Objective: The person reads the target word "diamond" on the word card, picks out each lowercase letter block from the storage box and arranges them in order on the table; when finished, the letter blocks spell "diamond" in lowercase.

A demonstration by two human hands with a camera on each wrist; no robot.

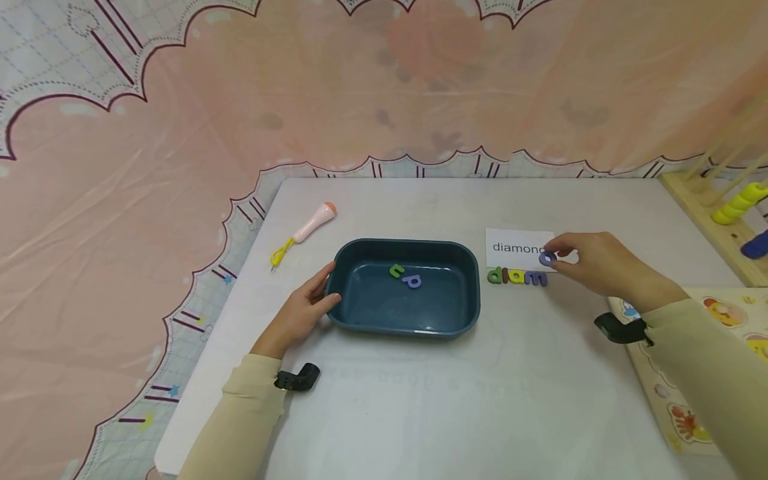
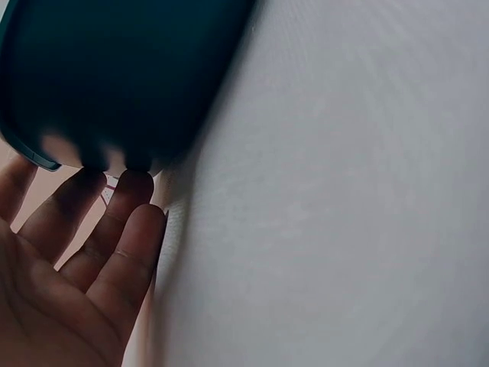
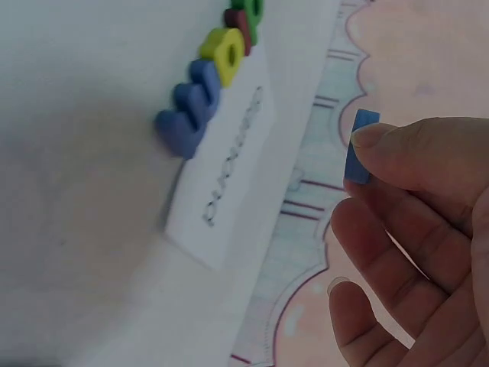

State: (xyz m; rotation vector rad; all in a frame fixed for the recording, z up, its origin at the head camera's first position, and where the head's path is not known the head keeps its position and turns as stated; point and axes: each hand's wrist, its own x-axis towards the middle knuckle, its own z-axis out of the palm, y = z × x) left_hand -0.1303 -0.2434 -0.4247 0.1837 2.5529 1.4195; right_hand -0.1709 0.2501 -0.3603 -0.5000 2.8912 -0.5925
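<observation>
My right hand [image 1: 591, 263] pinches a blue-purple letter "o" [image 1: 547, 258] between thumb and finger, over the lower right of a white word card [image 1: 510, 247] reading "diamond". In the right wrist view the letter [image 3: 361, 147] shows edge-on, raised off the table. Below the card lie a green "d" [image 1: 495, 275], a dark red "i" [image 1: 505, 275], a yellow "a" [image 1: 516, 276] and a purple-blue "m" [image 1: 536, 278] in a row. My left hand [image 1: 299, 313] touches the left end of a dark teal tray [image 1: 402, 323], fingers fairly straight against its outer wall. Inside lie a green letter [image 1: 397, 271] and a purple letter [image 1: 411, 281].
A pink pen-like device [image 1: 315, 221] with a yellow strap lies behind the tray to the left. At the right stand a wooden bead frame [image 1: 714, 227] and a cream board with animal pictures [image 1: 654, 373], partly under the right arm. Patterned cloth hangs behind the white table [image 1: 390, 413].
</observation>
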